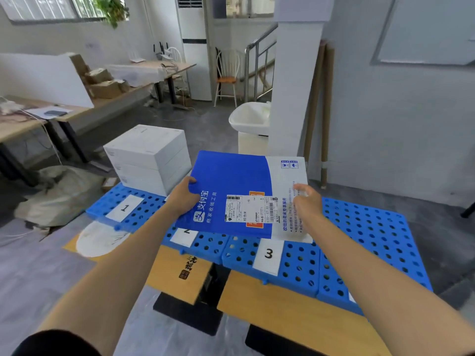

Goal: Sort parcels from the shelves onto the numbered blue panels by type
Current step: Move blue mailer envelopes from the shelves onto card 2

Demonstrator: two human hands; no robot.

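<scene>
1. We see the left hand [183,196] gripping the left edge of a flat blue and white parcel [231,181]: the thumb lies on top of the blue face and the other fingers are hidden beneath it.
2. The right hand [307,201] is over the white right-hand part of the parcel. Its fingers are loosely stretched and blurred, not curled round anything, and we cannot tell whether they touch the surface.
3. The parcel is held in the air, roughly level, above the row of blue panels. It covers the far part of the panel marked 2 [208,244] and hangs over the far edge of the panel marked 3 [298,263].
4. A white shipping label [250,209] is stuck near the middle of the parcel's top face, straddling the line between blue and white.
5. The panels are pierced with round holes and lie side by side on wooden tables [295,312]. The panel marked 1 [151,201] is at the left, and a further panel [372,240] lies right of number 3; we cannot read its number.
6. A stack of white boxes [149,155] stands on the far end of panel 1, just left of the parcel.
7. On the floor to the left lies a grey sack [59,191]. Behind the parcel we see a white sink [249,119] against a pillar, and a chair [227,75] farther back.
</scene>
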